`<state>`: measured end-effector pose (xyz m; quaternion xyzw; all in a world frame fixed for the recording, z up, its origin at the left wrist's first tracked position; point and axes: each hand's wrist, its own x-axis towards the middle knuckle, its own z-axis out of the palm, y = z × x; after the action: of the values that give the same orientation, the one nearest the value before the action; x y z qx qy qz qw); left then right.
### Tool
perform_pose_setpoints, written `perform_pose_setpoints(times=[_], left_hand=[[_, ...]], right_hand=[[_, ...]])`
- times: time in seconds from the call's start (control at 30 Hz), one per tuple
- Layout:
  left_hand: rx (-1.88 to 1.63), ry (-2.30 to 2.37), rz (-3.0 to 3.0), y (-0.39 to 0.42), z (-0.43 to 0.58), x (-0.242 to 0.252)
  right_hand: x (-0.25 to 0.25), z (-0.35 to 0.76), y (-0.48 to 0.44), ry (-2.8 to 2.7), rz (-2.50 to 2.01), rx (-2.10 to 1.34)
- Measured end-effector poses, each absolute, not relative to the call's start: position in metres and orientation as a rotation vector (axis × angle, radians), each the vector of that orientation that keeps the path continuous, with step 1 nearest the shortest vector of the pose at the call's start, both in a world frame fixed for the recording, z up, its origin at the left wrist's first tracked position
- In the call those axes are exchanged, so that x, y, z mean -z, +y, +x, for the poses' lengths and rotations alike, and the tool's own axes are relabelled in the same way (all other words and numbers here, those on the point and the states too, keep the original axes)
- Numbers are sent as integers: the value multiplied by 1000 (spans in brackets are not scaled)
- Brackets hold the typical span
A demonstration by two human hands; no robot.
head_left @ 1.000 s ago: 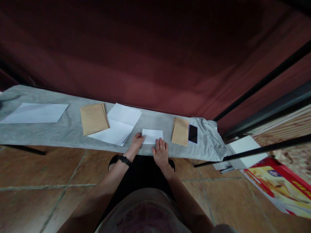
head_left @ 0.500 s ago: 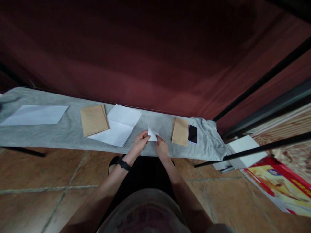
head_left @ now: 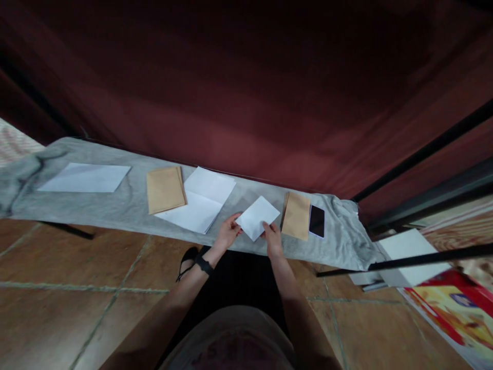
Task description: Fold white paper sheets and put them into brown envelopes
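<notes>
A small white sheet of paper [head_left: 257, 217], possibly folded, is held tilted above the front half of the cloth-covered table. My right hand [head_left: 272, 238] pinches its lower right edge, thumb on top and fingers underneath. At the left corner, my left hand [head_left: 228, 232] has its fingertips closed on the paper; a dark band is on that wrist. Left of my hands, larger white sheets [head_left: 201, 208] with a crease across them lie partly under a stack of brown envelopes [head_left: 165, 190]. To the right is a second brown envelope stack [head_left: 296, 216].
A dark-screened phone [head_left: 317, 221] lies beside the right envelopes. More white paper [head_left: 85, 178] lies at the left on the grey cloth [head_left: 134, 218]. A dark red curtain-like surface [head_left: 231, 133] rises behind the table. A white box [head_left: 416, 257] and a colourful carton [head_left: 458, 308] stand at the lower right.
The white paper has turned from nearly edge-on to showing its broad face, shifting right. My right hand has moved from its edge to its lower right. The whole view has shifted slightly.
</notes>
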<state>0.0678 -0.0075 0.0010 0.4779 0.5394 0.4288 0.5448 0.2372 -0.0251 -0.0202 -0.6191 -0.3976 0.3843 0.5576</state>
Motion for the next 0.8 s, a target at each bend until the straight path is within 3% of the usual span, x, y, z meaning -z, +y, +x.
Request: perform_pose_setpoints(times=[0.13, 0.23, 0.4, 0.7, 0.8], left_hand=[[-1037, 1460, 1506, 10, 32, -13], [-1110, 1855, 1729, 34, -22, -28], [-922, 2494, 1423, 68, -126, -32], [-741, 2569, 1281, 60, -186, -21], [-845, 2576, 1102, 53, -192, -29]], right_hand=[[30, 249, -22, -900, -1509, -942], [36, 250, -24, -900, -1523, -939], [39, 248, -26, -925, -1541, -933], [28, 246, -31, -976, -1570, -884], [24, 244, -31, -977, -1574, -861]])
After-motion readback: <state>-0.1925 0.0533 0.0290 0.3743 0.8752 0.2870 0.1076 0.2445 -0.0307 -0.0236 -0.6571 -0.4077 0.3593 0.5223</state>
